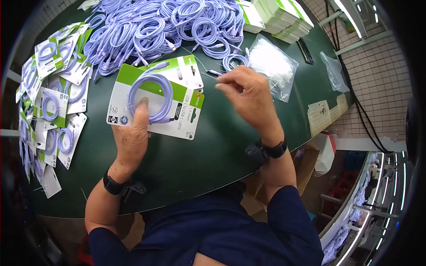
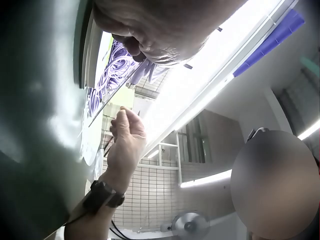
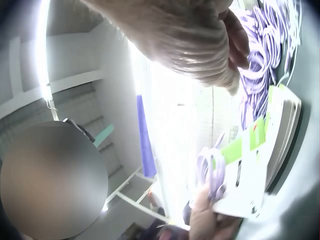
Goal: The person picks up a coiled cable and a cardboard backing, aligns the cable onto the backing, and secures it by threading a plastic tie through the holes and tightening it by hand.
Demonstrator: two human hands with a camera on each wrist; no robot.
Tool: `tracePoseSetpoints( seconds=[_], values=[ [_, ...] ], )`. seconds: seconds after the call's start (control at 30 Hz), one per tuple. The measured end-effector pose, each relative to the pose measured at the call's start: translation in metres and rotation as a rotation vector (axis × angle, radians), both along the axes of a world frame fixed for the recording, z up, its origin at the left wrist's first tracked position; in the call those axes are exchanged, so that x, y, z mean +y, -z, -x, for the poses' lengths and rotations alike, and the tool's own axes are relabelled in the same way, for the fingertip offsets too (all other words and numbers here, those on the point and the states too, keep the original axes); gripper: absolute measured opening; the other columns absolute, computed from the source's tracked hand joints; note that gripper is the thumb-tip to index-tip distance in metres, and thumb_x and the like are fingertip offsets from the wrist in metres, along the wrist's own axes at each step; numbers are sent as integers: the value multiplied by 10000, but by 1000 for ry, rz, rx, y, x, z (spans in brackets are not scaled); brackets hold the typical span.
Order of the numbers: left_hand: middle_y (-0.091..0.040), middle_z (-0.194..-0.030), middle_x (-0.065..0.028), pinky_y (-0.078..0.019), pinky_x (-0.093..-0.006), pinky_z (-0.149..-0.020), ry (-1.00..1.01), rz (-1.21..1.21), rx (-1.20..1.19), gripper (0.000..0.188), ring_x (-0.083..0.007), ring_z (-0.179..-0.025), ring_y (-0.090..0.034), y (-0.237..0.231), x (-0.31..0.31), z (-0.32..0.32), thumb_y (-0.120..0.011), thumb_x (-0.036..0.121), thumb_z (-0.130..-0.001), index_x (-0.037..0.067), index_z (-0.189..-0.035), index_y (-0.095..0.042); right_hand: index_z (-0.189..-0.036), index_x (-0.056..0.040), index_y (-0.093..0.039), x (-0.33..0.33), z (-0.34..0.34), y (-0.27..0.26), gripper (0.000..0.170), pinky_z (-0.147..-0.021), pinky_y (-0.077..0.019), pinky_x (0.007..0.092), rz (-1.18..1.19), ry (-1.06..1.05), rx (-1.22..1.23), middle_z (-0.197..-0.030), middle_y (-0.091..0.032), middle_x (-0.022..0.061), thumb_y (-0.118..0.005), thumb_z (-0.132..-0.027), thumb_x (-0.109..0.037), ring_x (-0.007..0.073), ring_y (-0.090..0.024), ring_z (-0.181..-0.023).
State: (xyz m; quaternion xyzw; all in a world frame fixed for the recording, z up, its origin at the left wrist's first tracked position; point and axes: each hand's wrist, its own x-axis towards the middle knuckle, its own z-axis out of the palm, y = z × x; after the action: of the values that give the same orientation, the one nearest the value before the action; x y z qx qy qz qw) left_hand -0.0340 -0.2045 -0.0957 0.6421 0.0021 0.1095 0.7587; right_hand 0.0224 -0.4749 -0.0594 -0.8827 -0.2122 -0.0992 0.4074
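Observation:
A white-and-green packaging card (image 1: 179,128) with a coiled lilac cable (image 1: 167,95) on its face is gripped by my left hand (image 1: 133,139), thumb over the card beside the coil. Printed cards (image 1: 184,66) lie under its upper edge. To the right, my right hand (image 1: 253,97) is raised with bent fingers, thumb tip close to the index fingertip; whether a thin strand is between them cannot be told. That pinched pose shows in the left wrist view, right hand (image 2: 125,145). In the right wrist view the left thumb (image 3: 202,200) presses by the coil (image 3: 212,172).
Coiled lilac cables (image 1: 151,31) heap along the back of the green table (image 1: 191,164). Carded cables (image 1: 51,106) pile at the left. Back right are stacks of cards (image 1: 284,20), a bag of thin white strips (image 1: 270,64), a black object (image 1: 305,51) and a clear bag (image 1: 333,71).

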Motion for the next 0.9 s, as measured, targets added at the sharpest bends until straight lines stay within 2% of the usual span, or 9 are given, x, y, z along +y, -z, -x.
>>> tracePoseSetpoints(
  seconds=[0.1,0.17,0.3,0.43,0.53,0.57,0.67,0.83,0.9],
  values=[
    [-667,-1300,-182,-617,-372,-968,-15,-26,71,459,-233,-1137,-716,-8,1,2,-537,7,-988,-80,-1438,-522,-990,-21,-801,-41,-20,24,143,-685,-545,320,213,85,-10,-922,-725,107,-813,-853,-60,204,-673,-723],
    [-666,-1299,-187,-621,-370,-962,-18,-42,108,458,-232,-1134,-717,-8,2,2,-535,10,-988,-83,-1436,-521,-959,-29,-794,-61,-27,37,135,-718,-556,381,608,188,-30,-922,-735,132,-809,-851,-110,272,-693,-745],
    [-667,-1298,-185,-628,-369,-943,-35,-58,115,466,-229,-1119,-723,-3,3,3,-534,17,-987,-80,-1442,-516,-928,-28,-781,-75,-35,41,145,-744,-555,421,476,158,132,-922,-739,143,-807,-848,-146,329,-700,-775],
    [-668,-1291,-181,-635,-359,-915,-20,1,29,456,-221,-1101,-727,-4,-1,0,-537,23,-988,-74,-1434,-523,-918,-15,-763,-72,-37,42,141,-744,-553,415,519,143,115,-882,-736,146,-797,-861,-139,325,-702,-784],
    [-661,-894,-29,-405,-204,-410,-91,-4,109,223,-50,-582,-598,-9,-5,4,-660,152,-1013,27,-1192,-615,-912,-13,-757,-69,-34,40,125,-743,-554,411,495,141,67,-865,-734,149,-786,-869,-127,323,-703,-785],
    [-661,-894,-29,-405,-204,-410,-91,-11,106,223,-50,-582,-598,-10,-3,5,-660,152,-1013,27,-1192,-615,-909,-12,-755,-67,-33,39,117,-743,-555,408,483,138,44,-856,-733,151,-781,-874,-121,322,-704,-785],
    [-698,-1215,-153,-643,-339,-870,-54,-75,229,422,-199,-1061,-741,-10,4,9,-556,20,-999,-53,-1414,-543,-919,-8,-745,-65,-29,31,109,-742,-553,412,425,127,8,-857,-732,153,-770,-883,-108,330,-702,-787],
    [-720,-1177,-127,-640,-343,-854,-29,-46,-55,434,-201,-974,-762,-10,0,11,-580,21,-1006,-51,-1431,-531,-959,6,-724,-60,-28,25,100,-735,-544,419,307,116,-10,-881,-727,156,-746,-898,-70,342,-697,-794],
    [-737,-1139,-103,-635,-350,-869,-56,-181,-143,418,-201,-947,-766,-8,3,16,-608,29,-1007,-46,-1415,-554,-965,9,-720,-61,-29,28,98,-735,-545,414,318,111,-55,-881,-727,157,-741,-899,-60,343,-696,-791]
  ],
)
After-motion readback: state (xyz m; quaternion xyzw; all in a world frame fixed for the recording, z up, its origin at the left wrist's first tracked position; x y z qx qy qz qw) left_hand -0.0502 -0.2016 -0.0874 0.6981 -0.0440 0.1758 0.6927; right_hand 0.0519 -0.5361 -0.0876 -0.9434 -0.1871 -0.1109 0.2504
